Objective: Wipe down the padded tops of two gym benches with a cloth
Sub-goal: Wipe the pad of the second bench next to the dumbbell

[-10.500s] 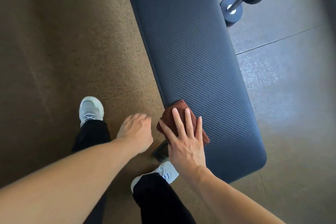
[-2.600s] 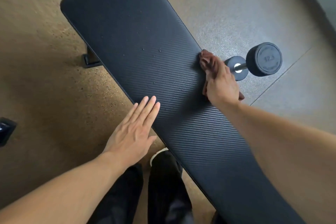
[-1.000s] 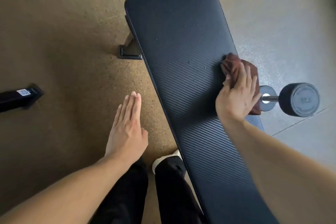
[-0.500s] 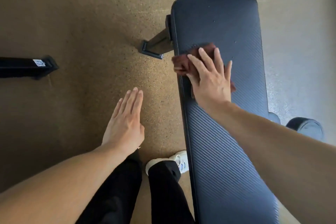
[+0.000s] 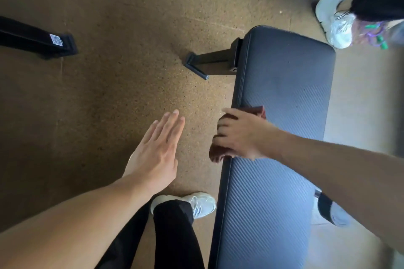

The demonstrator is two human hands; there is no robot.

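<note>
A dark ribbed gym bench pad (image 5: 282, 85) runs from the bottom centre up to the upper right. My right hand (image 5: 240, 135) presses a brown cloth (image 5: 217, 153) against the pad's left edge, about halfway along; part of the cloth hangs over the side and another corner shows beyond my fingers. My left hand (image 5: 157, 150) hovers flat over the floor to the left of the bench, fingers straight and together, holding nothing.
The bench's black metal foot (image 5: 196, 65) sticks out to the left near the far end. Another black frame foot (image 5: 39, 39) lies at the left. Another person's white shoe (image 5: 334, 22) stands beyond the bench's far end. My own shoe (image 5: 196, 203) is beside the bench.
My right hand has pulled the cloth back toward me along the left edge of the pad. The view has shifted, showing more of the bench's far end and another person's shoe.
</note>
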